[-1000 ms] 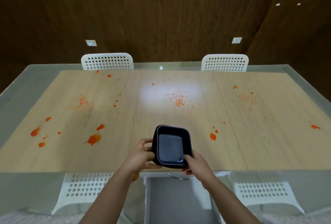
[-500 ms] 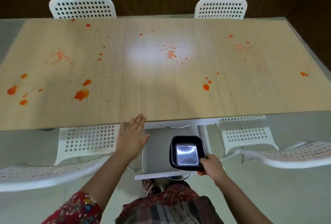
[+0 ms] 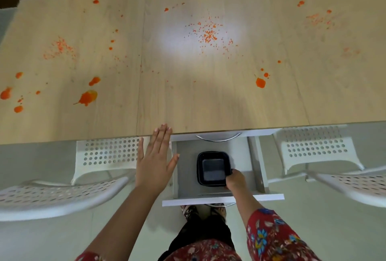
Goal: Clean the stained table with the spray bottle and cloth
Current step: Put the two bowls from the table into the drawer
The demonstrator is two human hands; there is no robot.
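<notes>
The fingers (image 3: 229, 174) of your right hand (image 3: 236, 179) are curling round the near corner of the black rectangular plastic tray (image 3: 213, 168), lowering it into the open white drawer (image 3: 181, 166) at 6 o'clock. A second ago both hands were holding it over the light wooden tabletop (image 3: 208, 106). Your left hand (image 3: 154, 164) is lying flat, holding nothing, at the tabletop's near edge. With the tabletop cleared, orange stains (image 3: 86, 97) are waiting from 9 to 2 o'clock; spray bottle and cloth are not showing.
</notes>
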